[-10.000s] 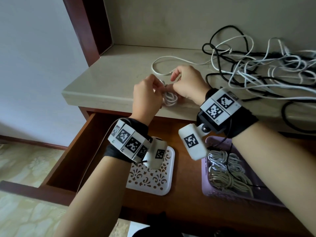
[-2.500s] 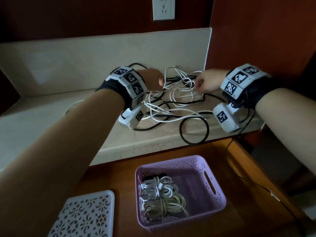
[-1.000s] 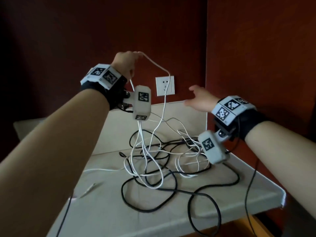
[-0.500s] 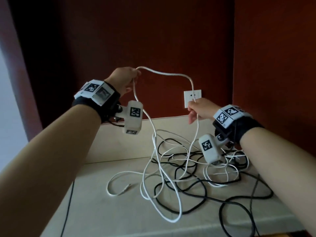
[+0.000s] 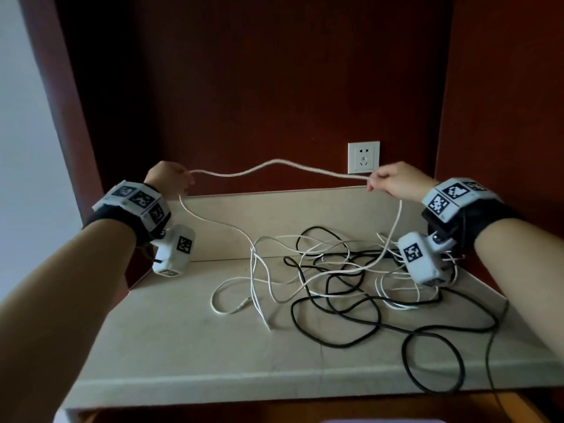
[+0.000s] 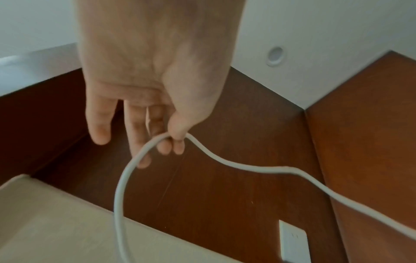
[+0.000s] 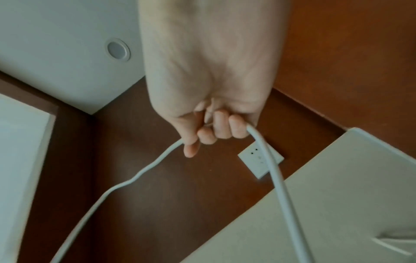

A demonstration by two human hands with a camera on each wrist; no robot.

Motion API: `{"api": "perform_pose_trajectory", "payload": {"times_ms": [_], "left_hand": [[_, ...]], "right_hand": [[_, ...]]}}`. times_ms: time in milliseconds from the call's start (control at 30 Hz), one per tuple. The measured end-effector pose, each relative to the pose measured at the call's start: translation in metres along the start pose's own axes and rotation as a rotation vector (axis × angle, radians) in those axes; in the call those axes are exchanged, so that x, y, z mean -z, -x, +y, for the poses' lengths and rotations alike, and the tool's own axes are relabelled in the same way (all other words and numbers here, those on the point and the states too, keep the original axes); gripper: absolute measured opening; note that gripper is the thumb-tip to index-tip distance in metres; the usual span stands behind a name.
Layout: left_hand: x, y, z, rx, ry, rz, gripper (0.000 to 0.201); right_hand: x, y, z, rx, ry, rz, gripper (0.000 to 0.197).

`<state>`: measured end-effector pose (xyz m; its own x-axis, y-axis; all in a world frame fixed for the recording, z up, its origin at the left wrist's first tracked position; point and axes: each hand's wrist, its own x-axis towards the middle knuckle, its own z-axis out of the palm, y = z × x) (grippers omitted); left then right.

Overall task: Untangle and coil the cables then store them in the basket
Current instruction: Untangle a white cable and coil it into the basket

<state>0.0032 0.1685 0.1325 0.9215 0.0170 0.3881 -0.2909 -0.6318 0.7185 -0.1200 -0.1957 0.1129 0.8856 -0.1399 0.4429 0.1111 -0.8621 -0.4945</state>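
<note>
White cable (image 5: 276, 169) stretched between my left hand (image 5: 169, 177) and right hand (image 5: 393, 180), both pinching it, raised above counter (image 5: 183, 346) rear edge to isolate strand; tails drop into tangle (image 5: 351, 279) mid-counter. Basket unseen.

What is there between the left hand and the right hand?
One stretch of white cable runs from the left hand to the right hand, hanging in the air above the shelf. The head view shows it best.

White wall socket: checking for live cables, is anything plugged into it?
No, the white wall socket shows bare slots in the head view.
</note>
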Motion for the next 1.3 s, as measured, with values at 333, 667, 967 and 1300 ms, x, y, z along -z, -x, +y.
{"api": "perform_pose_trajectory", "payload": {"times_ms": [333,667,967,1300], "left_hand": [[-0.025,0.058,0.095,-0.321,0.076,-0.130,0.049],[-0.021,0.074,0.125,-0.118,0.217,-0.303,0.033],[-0.003,0.076,0.115,-0.007,0.621,-0.398,0.027],[0.007,0.087,0.143,-0.155,0.764,-0.216,0.053]], "right_hand": [[-0.005,-0.019,-0.094,0.273,-0.014,0.160,0.017],[-0.001,-0.009,-0.113,0.272,-0.033,0.113,0.010],[-0.003,0.003,-0.094,0.096,-0.062,0.006,0.019],[-0.050,0.004,-0.135,0.027,-0.325,-0.183,0.042]]}}
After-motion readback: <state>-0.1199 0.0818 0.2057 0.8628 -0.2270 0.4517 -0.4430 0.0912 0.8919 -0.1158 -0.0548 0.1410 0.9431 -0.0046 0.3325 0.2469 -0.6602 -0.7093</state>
